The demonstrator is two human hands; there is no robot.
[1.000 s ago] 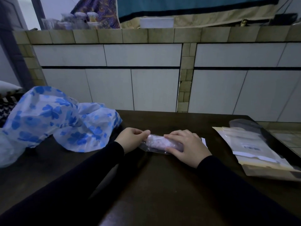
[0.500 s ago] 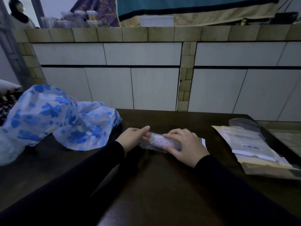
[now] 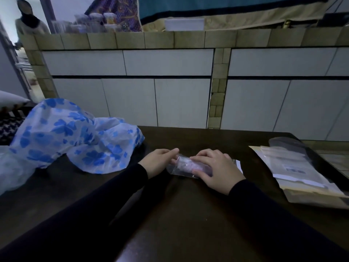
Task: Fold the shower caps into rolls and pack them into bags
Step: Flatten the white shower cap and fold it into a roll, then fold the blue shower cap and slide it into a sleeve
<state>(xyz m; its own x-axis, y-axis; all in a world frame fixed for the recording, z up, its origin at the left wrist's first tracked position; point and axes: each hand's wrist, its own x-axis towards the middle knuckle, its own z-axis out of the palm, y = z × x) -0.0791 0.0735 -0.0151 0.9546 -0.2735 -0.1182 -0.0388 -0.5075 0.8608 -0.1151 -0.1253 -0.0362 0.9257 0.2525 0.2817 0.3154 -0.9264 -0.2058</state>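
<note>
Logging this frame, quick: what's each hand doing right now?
Left hand: open, straight fingertips touching the end of the bagged roll.
Right hand: fingers curled over the bagged roll, holding it on the table.
</note>
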